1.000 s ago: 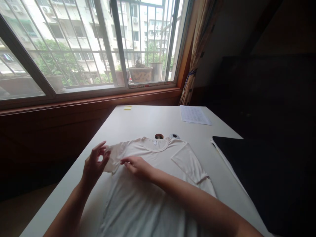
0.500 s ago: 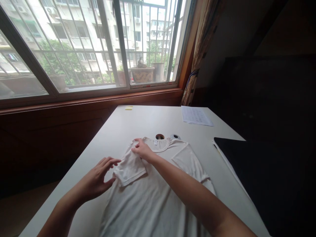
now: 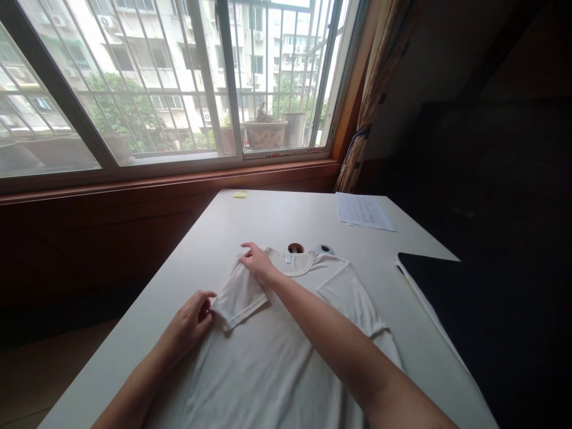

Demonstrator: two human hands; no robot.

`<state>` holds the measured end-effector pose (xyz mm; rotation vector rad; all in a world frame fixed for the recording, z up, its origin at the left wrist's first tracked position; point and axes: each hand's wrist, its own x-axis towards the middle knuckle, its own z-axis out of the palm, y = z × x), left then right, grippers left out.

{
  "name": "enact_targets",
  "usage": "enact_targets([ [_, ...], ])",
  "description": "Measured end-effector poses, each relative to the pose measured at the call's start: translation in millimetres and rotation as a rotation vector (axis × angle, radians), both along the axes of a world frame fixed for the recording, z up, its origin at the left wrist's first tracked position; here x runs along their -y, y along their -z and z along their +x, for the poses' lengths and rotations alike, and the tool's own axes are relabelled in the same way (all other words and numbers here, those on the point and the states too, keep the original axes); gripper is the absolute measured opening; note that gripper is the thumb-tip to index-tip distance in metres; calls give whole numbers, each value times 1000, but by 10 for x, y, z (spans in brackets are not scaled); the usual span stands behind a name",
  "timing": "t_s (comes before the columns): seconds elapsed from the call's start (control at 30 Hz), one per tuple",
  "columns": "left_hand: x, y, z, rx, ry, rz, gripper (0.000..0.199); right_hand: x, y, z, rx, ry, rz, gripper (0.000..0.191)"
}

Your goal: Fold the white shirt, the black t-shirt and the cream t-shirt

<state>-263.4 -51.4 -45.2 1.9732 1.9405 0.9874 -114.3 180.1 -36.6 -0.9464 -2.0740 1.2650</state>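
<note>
A white short-sleeved shirt (image 3: 277, 339) lies on the white table (image 3: 286, 214), its neckline at the far side and both sleeves folded inward over the body. My left hand (image 3: 196, 316) is at the lower outer edge of the left sleeve, its fingers closed with the sleeve's edge between them. Reaching across the shirt, my right hand (image 3: 257, 261) rests on the left shoulder, thumb and some fingers pressed on the cloth and one finger stretched out.
Just past the collar are a brown roll (image 3: 295, 248) and a white roll (image 3: 324, 249). Farther back lie printed papers (image 3: 364, 211) and a yellow note (image 3: 240, 194). A black flat item (image 3: 447, 310) covers the right side. Behind the table is a barred window.
My left hand has gone from spread fingers to closed on the sleeve's edge. The sleeve looks smoother and flatter. My right hand stays at the shoulder. The view has shifted slightly.
</note>
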Motion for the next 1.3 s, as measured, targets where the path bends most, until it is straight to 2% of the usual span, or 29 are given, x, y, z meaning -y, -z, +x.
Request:
enact_targets([
  [0.13,24,-1,-30,-61,59,53,27,-56,11,-55,43,7,22,46],
  [0.27,15,-4,-54,-212,69,110,22,-75,-22,-108,101,-8,51,41],
  [0.47,22,-87,-37,-398,140,200,11,-77,-131,-201,191,-99,61,40],
  [0.6,47,-184,65,-436,220,147,11,-29,-166,-233,193,-140,89,41],
  [0.73,63,-224,116,-355,285,62,12,2,-173,-206,202,-140,93,49],
  [0.8,61,-194,97,-317,277,67,18,-8,-204,-147,218,-150,66,57],
  [0.9,45,-120,49,-294,222,120,38,-31,-300,20,263,-203,-9,79],
  [1.03,20,-56,11,-189,171,136,47,-7,-416,335,349,-420,-227,103],
  [1.17,6,-30,-2,-85,136,103,46,71,-418,598,366,-568,-304,103],
  [1.3,1,11,-24,-55,118,74,46,90,-413,726,367,-547,-338,102],
])
